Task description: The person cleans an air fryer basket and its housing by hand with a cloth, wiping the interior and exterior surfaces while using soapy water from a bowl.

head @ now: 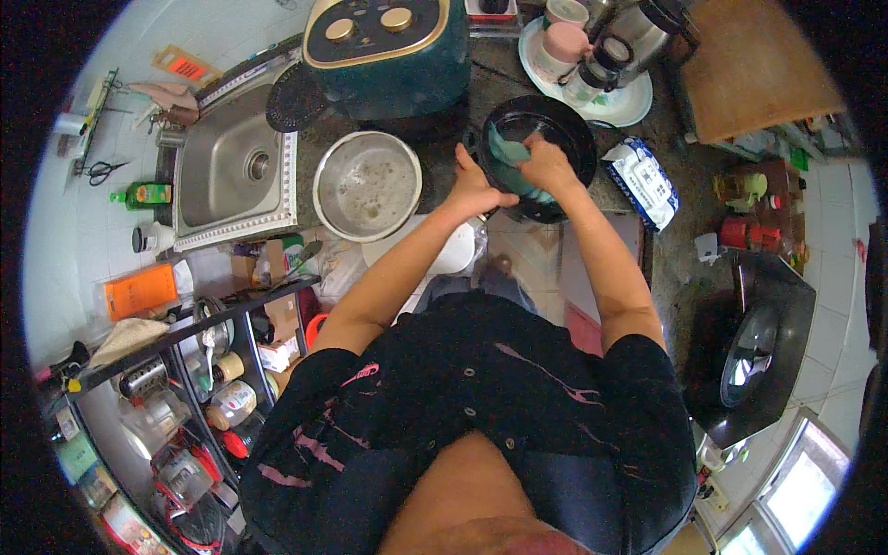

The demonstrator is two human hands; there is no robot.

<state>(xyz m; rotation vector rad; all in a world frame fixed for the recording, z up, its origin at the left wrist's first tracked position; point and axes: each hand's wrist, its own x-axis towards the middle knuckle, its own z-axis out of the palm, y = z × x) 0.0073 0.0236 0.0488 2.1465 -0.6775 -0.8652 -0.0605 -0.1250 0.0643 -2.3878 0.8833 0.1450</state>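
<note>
A round black pan [574, 149] sits on the dark counter in front of me. My right hand [549, 165] is inside it, closed on a teal cloth [508, 151] that lies bunched against the pan's inner wall. At the pan's left side is my left hand [479, 189], thumb and a finger spread. Whether its hidden fingers grip the pan or a handle cannot be told. Left of that hand stands a steel bowl [368, 184] with dark specks and some wetness on its bottom.
Behind the bowl stands a dark green air fryer [388, 76]. A steel sink [229, 159] is at left. A plate [642, 100] holds cups and a steel kettle [642, 35]. Right of the pan lies a wipes pack [645, 184]; a black hob [756, 354] is farther right.
</note>
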